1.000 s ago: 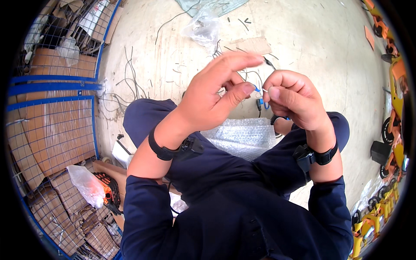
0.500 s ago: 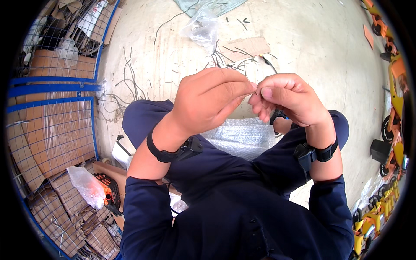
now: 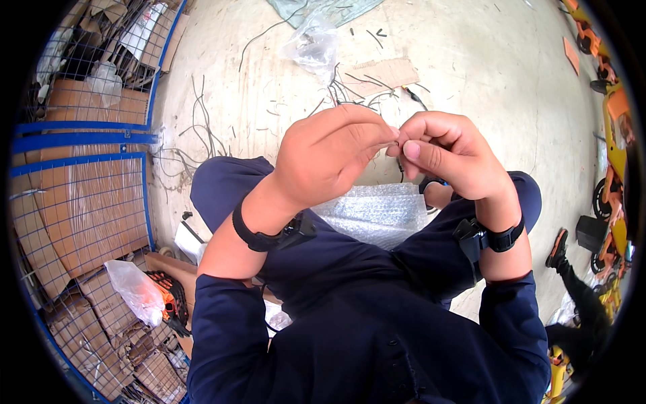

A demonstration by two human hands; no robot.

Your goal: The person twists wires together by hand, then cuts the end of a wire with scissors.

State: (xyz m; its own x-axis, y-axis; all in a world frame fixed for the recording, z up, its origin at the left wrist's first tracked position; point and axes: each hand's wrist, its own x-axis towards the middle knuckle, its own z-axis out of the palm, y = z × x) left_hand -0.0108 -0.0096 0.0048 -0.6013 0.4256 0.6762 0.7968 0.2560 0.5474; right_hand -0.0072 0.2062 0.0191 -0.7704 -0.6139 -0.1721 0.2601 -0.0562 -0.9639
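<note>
Above my lap, my left hand (image 3: 336, 155) and my right hand (image 3: 447, 151) meet fingertip to fingertip, both closed in a pinch. Whatever lies between the fingertips is small, dark and mostly hidden, so I cannot make it out. A short dark strand (image 3: 402, 170) shows just under my right fingers; I cannot tell whether it is held or lies beyond. On the floor past my hands, thin black cables (image 3: 367, 101) lie in a loose heap, partly over a flat piece of cardboard (image 3: 387, 73). Between my legs is a sheet of bubble wrap (image 3: 373, 212).
At left stands a blue mesh cage (image 3: 81, 156) with cardboard inside. A clear plastic bag (image 3: 313, 47) and more cable lengths (image 3: 202, 114) lie on the floor. Yellow and orange wheeled frames (image 3: 616, 135) line the right edge, where another person's leg (image 3: 579, 296) shows.
The fingers of my right hand have curled in closer, and a dark strand now shows beneath them. My left hand has barely moved. Another person's leg has come into view at right.
</note>
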